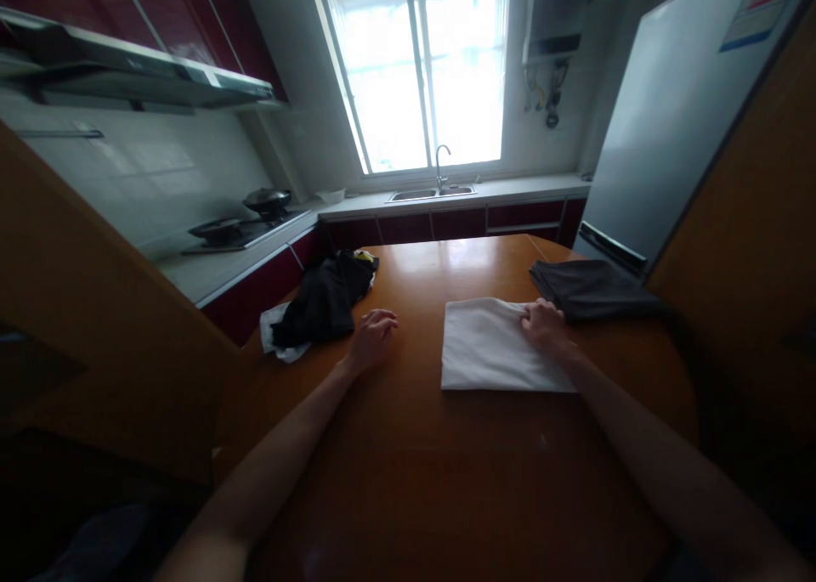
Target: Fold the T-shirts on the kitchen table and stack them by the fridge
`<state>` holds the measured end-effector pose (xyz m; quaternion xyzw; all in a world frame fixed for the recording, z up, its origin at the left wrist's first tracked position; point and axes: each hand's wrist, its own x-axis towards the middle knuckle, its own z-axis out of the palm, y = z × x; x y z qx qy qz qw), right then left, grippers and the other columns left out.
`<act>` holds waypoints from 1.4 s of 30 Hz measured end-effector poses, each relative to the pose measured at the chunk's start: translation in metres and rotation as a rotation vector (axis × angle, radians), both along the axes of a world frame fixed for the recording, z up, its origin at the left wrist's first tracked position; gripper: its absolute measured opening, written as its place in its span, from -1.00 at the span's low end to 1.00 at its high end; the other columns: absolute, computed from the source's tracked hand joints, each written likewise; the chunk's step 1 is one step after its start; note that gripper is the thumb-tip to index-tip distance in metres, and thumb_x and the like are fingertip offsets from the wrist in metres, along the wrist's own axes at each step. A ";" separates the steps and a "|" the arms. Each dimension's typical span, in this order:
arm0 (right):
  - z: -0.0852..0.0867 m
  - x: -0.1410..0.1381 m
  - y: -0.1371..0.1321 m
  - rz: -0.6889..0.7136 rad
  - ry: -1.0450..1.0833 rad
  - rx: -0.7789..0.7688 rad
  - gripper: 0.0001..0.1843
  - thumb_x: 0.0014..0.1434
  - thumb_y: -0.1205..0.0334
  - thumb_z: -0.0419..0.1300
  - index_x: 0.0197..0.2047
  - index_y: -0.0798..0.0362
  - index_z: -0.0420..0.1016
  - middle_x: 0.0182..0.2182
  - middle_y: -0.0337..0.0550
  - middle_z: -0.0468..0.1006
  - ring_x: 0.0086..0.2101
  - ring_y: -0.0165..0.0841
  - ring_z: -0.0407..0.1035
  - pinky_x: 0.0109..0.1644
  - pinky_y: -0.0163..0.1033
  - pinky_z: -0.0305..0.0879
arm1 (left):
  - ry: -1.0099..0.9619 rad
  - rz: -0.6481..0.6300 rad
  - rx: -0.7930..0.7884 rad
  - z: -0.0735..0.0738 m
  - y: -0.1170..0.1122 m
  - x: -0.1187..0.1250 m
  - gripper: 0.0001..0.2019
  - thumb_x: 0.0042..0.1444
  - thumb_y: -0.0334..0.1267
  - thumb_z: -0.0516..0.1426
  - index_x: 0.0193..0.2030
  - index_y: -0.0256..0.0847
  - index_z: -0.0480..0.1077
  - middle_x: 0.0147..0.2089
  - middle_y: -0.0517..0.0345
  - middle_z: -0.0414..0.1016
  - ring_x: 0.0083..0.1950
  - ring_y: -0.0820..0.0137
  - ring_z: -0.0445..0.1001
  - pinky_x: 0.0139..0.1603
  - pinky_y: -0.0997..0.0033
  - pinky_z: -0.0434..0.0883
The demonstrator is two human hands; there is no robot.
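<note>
A white folded cloth (488,348) lies flat on the wooden table, right of the middle. My right hand (546,323) rests on its right part, fingers curled and closed on the fabric near the far edge. My left hand (375,336) is over the table to the left of the cloth, holding nothing, with its fingers loosely bent and apart. Close beyond that hand is a crumpled pile of black clothes (325,297), with some white and yellow fabric showing at its edges. A dark grey folded garment (592,289) lies just past my right hand.
The brown wooden table (408,463) has rounded ends. Behind it runs a counter with a sink (414,195) under a window. A stove with pans (268,200) stands at the left, below a range hood (146,76). A tall refrigerator (663,115) is at the right.
</note>
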<state>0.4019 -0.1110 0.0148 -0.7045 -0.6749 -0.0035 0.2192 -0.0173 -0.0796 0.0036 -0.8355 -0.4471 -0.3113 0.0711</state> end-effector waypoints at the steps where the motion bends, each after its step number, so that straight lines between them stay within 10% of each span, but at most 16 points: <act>1: 0.003 -0.005 -0.004 0.021 -0.008 0.017 -0.81 0.24 0.30 0.16 -0.15 0.12 0.57 -0.08 0.16 0.50 -0.04 -0.07 0.30 -0.05 -0.09 0.14 | -0.003 0.002 0.000 0.000 0.001 -0.001 -0.77 0.25 -0.41 0.04 -0.24 -0.15 0.52 0.00 0.06 0.55 0.11 0.23 0.44 0.22 0.10 0.29; 8: 0.028 -0.074 -0.062 0.370 0.099 -0.090 -0.79 0.16 0.35 0.15 -0.11 0.04 0.44 -0.26 -0.08 0.58 -0.25 -0.25 0.43 -0.23 -0.26 0.09 | 0.004 -0.088 -0.004 0.003 -0.002 0.009 -0.78 0.32 -0.32 0.06 -0.03 -0.13 0.52 0.05 0.03 0.55 0.12 0.21 0.46 0.22 0.07 0.35; 13: 0.034 -0.114 -0.110 0.698 0.179 -0.122 -0.71 0.15 0.37 0.12 -0.03 0.01 0.40 -0.31 -0.14 0.59 -0.30 -0.26 0.46 -0.25 -0.27 0.08 | 0.056 -0.272 -0.038 0.012 -0.023 0.031 -0.35 0.31 -0.13 0.16 0.48 0.00 0.04 0.43 0.00 0.21 0.39 0.17 0.23 0.37 0.02 0.27; 23: 0.049 -0.114 -0.140 1.255 0.445 -0.452 -0.68 0.16 0.22 0.28 0.01 0.00 0.47 -0.31 -0.28 0.50 -0.37 -0.44 0.35 -0.27 -0.39 0.20 | -0.090 -0.531 -0.292 0.016 -0.058 0.078 -0.56 0.38 -0.36 -0.04 0.32 0.04 0.33 0.31 0.04 0.33 0.28 0.24 0.35 0.27 0.15 0.38; 30: 0.044 -0.112 -0.124 1.505 0.554 -0.733 -0.48 0.29 -0.02 0.22 0.19 0.13 0.48 -0.30 -0.22 0.46 -0.36 -0.46 0.29 -0.30 -0.40 0.24 | -0.226 -0.127 -0.464 0.010 -0.078 0.105 -0.40 0.11 -0.13 0.28 0.31 -0.12 0.36 -0.04 -0.04 0.44 -0.05 0.18 0.45 0.02 0.19 0.46; 35: 0.035 -0.098 -0.099 1.252 0.643 -0.549 -0.61 0.35 0.05 0.14 0.11 0.09 0.54 -0.14 -0.10 0.61 -0.22 -0.34 0.46 -0.13 -0.29 0.36 | -0.096 -0.080 -0.446 0.012 -0.079 0.103 -0.69 0.01 -0.43 0.13 -0.13 -0.10 0.58 -0.24 0.10 0.44 -0.22 0.29 0.44 -0.17 0.32 0.41; 39: 0.021 -0.067 -0.057 0.612 0.402 -0.030 -0.70 0.30 0.25 0.15 0.06 0.06 0.54 0.03 0.00 0.57 0.03 -0.20 0.41 0.15 -0.12 0.27 | -0.237 0.016 -0.502 0.018 -0.060 0.086 -0.78 -0.07 -0.44 0.08 -0.33 -0.17 0.53 -0.39 0.19 0.45 -0.34 0.36 0.40 -0.32 0.40 0.31; 42: 0.010 -0.040 -0.032 0.203 0.141 0.057 -0.55 0.21 0.26 0.25 0.18 0.08 0.45 0.15 0.12 0.46 0.16 -0.06 0.27 0.18 -0.04 0.20 | -0.417 0.110 -0.573 0.028 -0.040 0.070 -0.87 -0.16 -0.42 0.03 -0.49 -0.19 0.39 -0.52 0.25 0.38 -0.44 0.40 0.34 -0.42 0.45 0.24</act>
